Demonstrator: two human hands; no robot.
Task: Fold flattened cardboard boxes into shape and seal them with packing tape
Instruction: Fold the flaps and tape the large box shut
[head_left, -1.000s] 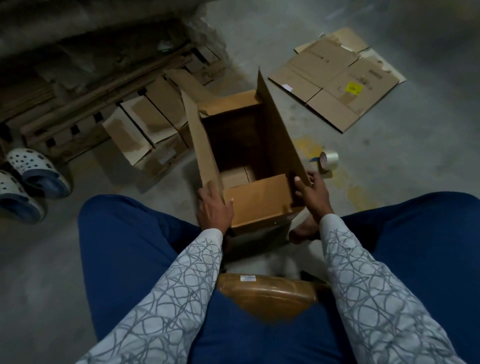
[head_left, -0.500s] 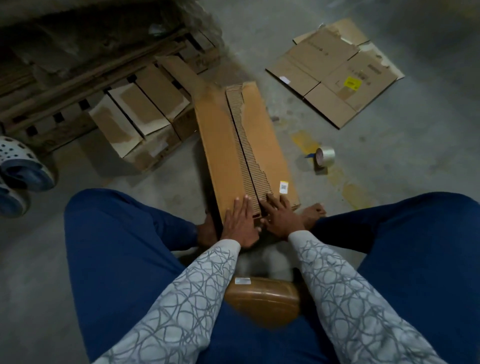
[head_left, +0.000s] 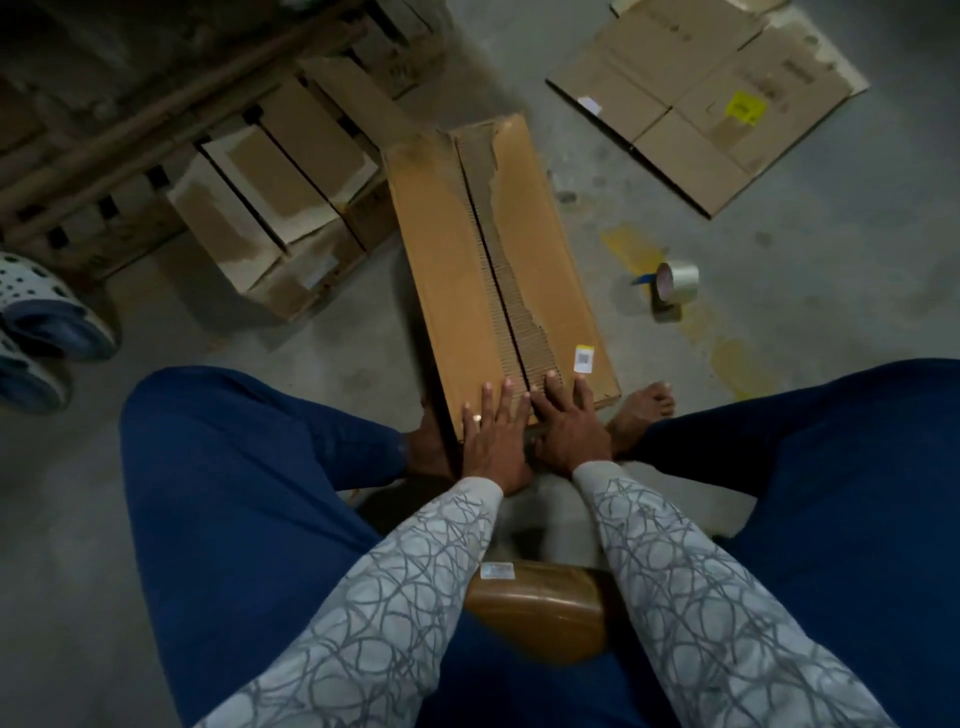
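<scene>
- Cardboard box (head_left: 467, 270): one, lying lengthwise on the floor (head_left: 805, 322) in the middle, its near end between the person's two bare feet.
- Its top is two long flaps meeting at a dark centre seam. The right flap's outer paper is torn away along the seam, baring corrugated ribs. One small white-and-yellow label (head_left: 584, 358) sits near the near right corner.
- Left hand (head_left: 493, 436): flat, fingers straight, pressing the left flap at the near end.
- Right hand (head_left: 569, 428): flat, fingers straight, pressing the right flap just across the seam.
- Tape roll (head_left: 675, 283): one, standing on edge on the floor to the right of the box, apart from it.
- Flattened cardboard (head_left: 701, 104): overlapping sheets towards the far right corner of the floor, one with a yellow sticker; I cannot tell how many.
- Shoes (head_left: 36, 322): two, at the left edge.
</scene>
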